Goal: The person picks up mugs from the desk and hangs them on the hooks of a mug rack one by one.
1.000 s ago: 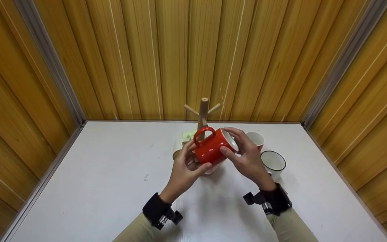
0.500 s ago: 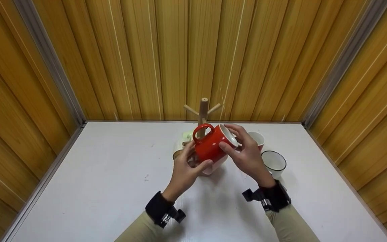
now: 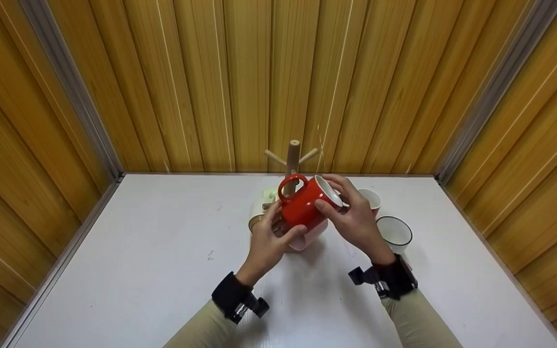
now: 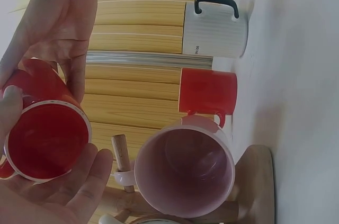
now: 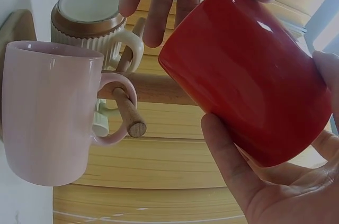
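The smooth white tabletop (image 3: pixel 153 251) meets walls of yellow-brown wood-grain panels (image 3: pixel 249 87). A round-pegged wooden mug stand (image 3: pixel 294 150) carries a glossy pale pink mug (image 5: pixel 47 113) and a ribbed cream mug with a brown band (image 5: pixel 87 27). A glossy red cylindrical mug with a white interior (image 3: pixel 302 208) is tilted above the tabletop, before the stand. Both hands are spread to its width: the left hand (image 3: pixel 267 241) holds the base end; the right hand (image 3: pixel 354 220) grips near the rim.
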Demonstrator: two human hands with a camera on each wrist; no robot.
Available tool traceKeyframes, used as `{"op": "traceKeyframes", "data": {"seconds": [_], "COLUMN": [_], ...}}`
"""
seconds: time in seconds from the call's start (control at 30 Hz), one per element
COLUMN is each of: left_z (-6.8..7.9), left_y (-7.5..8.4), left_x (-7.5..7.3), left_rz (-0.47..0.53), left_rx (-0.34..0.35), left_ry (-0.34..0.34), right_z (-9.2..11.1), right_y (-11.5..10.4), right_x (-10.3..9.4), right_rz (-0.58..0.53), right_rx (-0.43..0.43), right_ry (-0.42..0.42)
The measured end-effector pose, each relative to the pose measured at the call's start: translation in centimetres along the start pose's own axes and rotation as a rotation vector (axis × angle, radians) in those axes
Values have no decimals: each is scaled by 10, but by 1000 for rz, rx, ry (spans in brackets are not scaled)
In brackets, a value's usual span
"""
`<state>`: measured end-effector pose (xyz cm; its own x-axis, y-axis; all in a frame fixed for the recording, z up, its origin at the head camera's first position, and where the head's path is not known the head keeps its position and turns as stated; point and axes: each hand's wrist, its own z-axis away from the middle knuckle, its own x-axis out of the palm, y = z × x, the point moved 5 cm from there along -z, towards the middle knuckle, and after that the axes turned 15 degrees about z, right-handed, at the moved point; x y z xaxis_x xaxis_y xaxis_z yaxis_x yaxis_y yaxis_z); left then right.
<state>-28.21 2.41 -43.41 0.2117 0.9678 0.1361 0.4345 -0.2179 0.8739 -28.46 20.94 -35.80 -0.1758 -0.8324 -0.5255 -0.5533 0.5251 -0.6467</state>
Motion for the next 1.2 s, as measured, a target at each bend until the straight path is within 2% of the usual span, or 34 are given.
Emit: {"op": "traceKeyframes", "data": {"seconds": [0.13,0.33,0.57,0.83,1.2], "left_z": [-1,-4,1,0,1], "left_y": [-1,-4,-13,-10,-5], "left_x": [0,1,2,-2,-7], "left_rz": [36,69,54,-42,-155], "left_rx": [3,11,-36,-51,18], "left_ry": [-4,-7,2,40,87], "right_z": [-3,-6,-1,-5,-10], "right_y": [14,17,24,26,27], "right_x": [3,3,5,8,15], "right_rz": [-11,-8,44,68,61], "right_rx": [-8,-31,4,14,24], "right_ry": [-1,-7,-27,-33,-50]}}
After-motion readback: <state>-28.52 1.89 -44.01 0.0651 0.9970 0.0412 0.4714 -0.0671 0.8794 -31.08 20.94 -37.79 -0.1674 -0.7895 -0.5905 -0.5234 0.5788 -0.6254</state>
